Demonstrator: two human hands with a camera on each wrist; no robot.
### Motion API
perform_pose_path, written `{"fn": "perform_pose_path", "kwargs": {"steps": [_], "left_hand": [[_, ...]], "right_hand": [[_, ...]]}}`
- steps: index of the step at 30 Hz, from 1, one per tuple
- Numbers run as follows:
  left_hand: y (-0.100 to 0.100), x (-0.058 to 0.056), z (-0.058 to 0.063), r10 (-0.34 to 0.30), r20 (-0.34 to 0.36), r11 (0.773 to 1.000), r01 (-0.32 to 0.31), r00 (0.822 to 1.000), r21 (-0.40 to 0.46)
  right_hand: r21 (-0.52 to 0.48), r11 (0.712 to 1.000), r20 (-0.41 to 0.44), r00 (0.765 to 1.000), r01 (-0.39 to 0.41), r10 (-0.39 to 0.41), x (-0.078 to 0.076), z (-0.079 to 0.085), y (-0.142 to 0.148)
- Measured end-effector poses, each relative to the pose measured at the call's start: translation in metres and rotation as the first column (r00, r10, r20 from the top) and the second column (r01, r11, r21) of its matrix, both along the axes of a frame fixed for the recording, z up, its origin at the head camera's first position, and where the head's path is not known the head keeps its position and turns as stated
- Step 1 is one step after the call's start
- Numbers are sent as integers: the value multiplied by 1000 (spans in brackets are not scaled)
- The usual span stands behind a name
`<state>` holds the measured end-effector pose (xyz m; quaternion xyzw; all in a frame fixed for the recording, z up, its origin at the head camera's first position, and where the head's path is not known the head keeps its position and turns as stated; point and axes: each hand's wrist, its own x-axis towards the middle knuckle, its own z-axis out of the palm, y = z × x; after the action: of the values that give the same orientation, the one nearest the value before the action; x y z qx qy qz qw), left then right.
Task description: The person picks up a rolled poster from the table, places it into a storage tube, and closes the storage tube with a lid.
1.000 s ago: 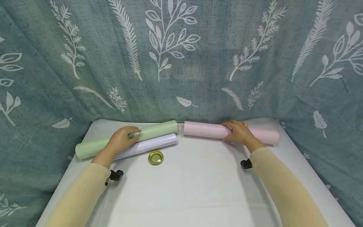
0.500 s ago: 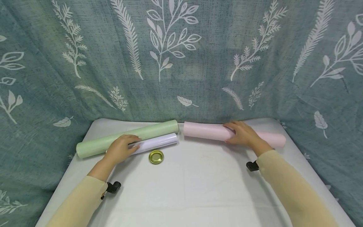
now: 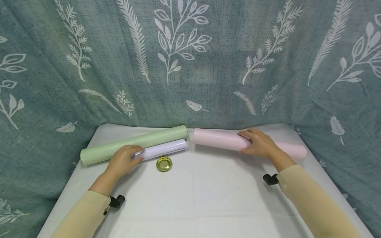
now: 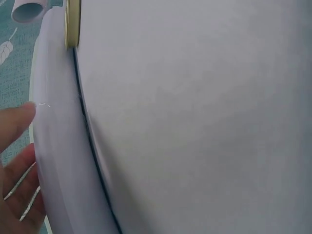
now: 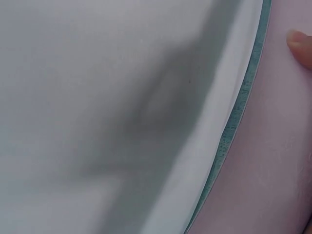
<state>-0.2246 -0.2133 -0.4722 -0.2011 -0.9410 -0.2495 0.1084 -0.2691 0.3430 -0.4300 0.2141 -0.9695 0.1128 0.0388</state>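
My left hand (image 3: 122,161) is at the left part of a glossy lavender roll (image 3: 163,150), fingers on its far side and thumb on its near side. The roll's left end is hidden by the hand. In the left wrist view, fingertips (image 4: 31,153) touch the edge of the lavender roll (image 4: 61,122). Directly behind it lies a longer pale green roll (image 3: 162,136). My right hand (image 3: 259,142) grips a pink roll (image 3: 218,138) round its middle. That roll slopes down toward the right, and a thumb (image 5: 301,46) presses on it in the right wrist view.
A small round gold lid or dish (image 3: 164,164) lies just in front of the lavender roll. White cloth covers the table (image 3: 193,198). A teal leaf-print curtain (image 3: 220,76) hangs behind and at both sides. A black wrist camera sits by each sleeve.
My left hand has left the green roll and come nearer, onto the lavender one. My right hand has moved right and nearer, and the pink roll's right end has swung the same way.
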Motion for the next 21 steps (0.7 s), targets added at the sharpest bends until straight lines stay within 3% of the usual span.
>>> {"fn": "perform_pose_path", "kwargs": {"steps": [21], "left_hand": [[4, -6, -8, 50, 60, 998, -47, 997, -39]], "right_hand": [[-48, 997, -62, 996, -68, 65, 19, -3, -2]]}}
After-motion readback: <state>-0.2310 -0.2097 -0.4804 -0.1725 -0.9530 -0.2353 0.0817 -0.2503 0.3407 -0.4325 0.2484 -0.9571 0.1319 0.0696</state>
